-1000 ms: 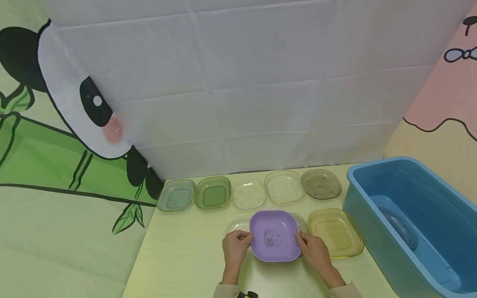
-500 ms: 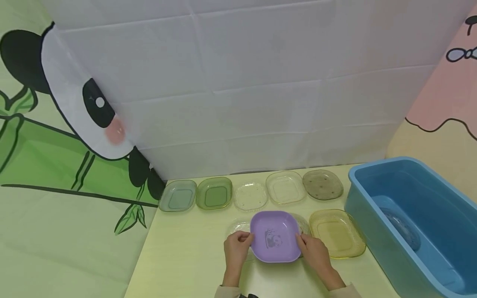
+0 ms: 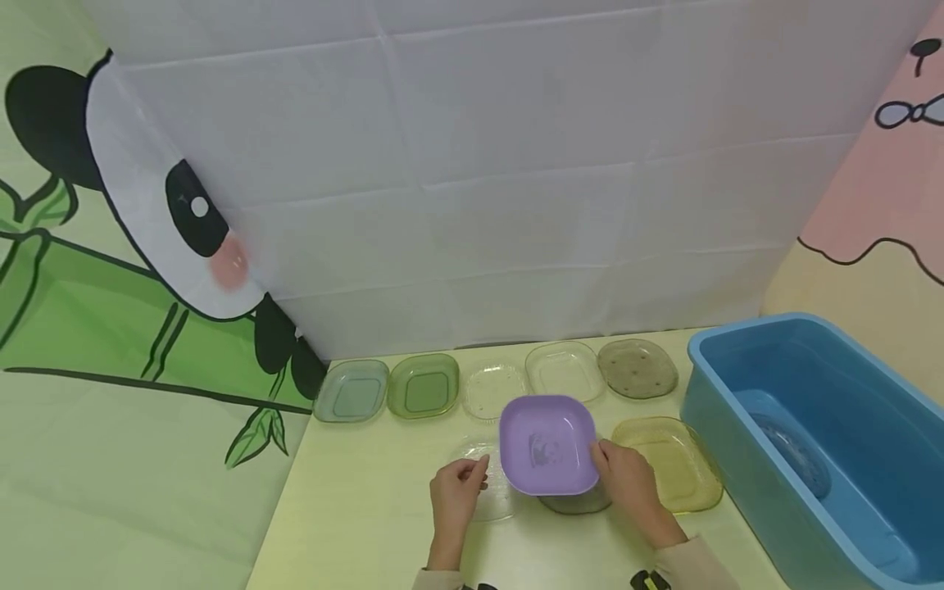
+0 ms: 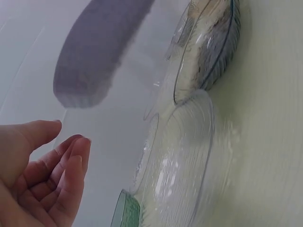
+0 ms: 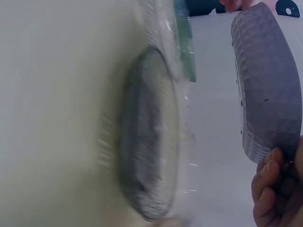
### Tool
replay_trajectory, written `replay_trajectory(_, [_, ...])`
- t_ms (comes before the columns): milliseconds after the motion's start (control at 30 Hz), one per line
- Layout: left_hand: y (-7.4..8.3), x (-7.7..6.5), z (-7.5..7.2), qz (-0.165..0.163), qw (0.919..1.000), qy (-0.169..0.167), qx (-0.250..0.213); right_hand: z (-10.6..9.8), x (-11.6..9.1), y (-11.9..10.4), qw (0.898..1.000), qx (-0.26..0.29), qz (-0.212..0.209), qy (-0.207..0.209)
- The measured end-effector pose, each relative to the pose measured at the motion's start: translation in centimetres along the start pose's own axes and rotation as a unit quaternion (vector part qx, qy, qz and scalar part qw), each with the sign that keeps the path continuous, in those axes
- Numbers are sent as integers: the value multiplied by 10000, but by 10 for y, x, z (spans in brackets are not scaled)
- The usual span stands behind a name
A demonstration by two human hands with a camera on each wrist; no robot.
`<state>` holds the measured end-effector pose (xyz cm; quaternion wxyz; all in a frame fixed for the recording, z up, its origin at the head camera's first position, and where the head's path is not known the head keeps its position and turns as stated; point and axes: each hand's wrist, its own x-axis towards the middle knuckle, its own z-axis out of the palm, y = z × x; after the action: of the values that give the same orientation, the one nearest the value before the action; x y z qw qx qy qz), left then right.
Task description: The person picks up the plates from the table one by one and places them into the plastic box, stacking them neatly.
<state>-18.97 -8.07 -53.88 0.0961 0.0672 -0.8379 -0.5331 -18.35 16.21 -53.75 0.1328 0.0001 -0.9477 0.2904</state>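
Note:
My right hand (image 3: pixel 633 485) grips a square purple plate (image 3: pixel 547 451) with a panda print by its right edge. In the right wrist view, the fingers (image 5: pixel 267 175) hold the plate's lower end, its textured underside showing. Clear of the plate's left side is my left hand (image 3: pixel 456 496), thumb and fingers loosely bent with nothing between them. The left wrist view shows a gap between the left fingertips (image 4: pixel 81 144) and the purple plate (image 4: pixel 90 61). Below the held plate, a clear plate (image 3: pixel 490 500) and a greyish plate (image 3: pixel 578 501) lie on the table, partly hidden.
Along the back lie a bluish plate (image 3: pixel 351 392), a green plate (image 3: pixel 424 386), two clear plates and a grey-brown plate (image 3: pixel 637 369). A yellow plate (image 3: pixel 667 463) sits right of my hands, beside a large blue tub (image 3: pixel 704 385) containing a dark bluish dish (image 3: pixel 796 455).
My left hand has let go of the purple plate and drawn back a little to the left. The right hand has moved the plate slightly up and away, uncovering the greyish plate's front.

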Motion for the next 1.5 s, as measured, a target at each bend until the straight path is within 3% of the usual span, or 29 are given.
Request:
replay_trajectory(200, [-7,1,-9,30,9991,230,355,-31,35,-15,9985,-317,-335,304])
replay_trajectory(367, [-14,3,-13,-75,9983,293,496,-63,69,-33,9988,-262,-369,172])
replay_trajectory(600, [-18,1,-20,-172,9969,294,706,-114,104,-63,9964,-520,-600,301])
replay_trajectory(867, [-23,0,-32,-268,9947,257,960,-170,135,-81,9942,-840,-669,-97])
replay_trajectory(1067, [-29,-4,-36,-414,9942,214,968,-201,143,-70,9942,-726,-689,-406])
replay_trajectory(1233, [-31,-4,-36,-476,9949,251,853,-228,144,-53,9941,-659,-749,-432])
replay_trajectory(1500, [-35,-4,-42,-515,9941,178,939,-272,128,0,9911,-1044,-793,-231])
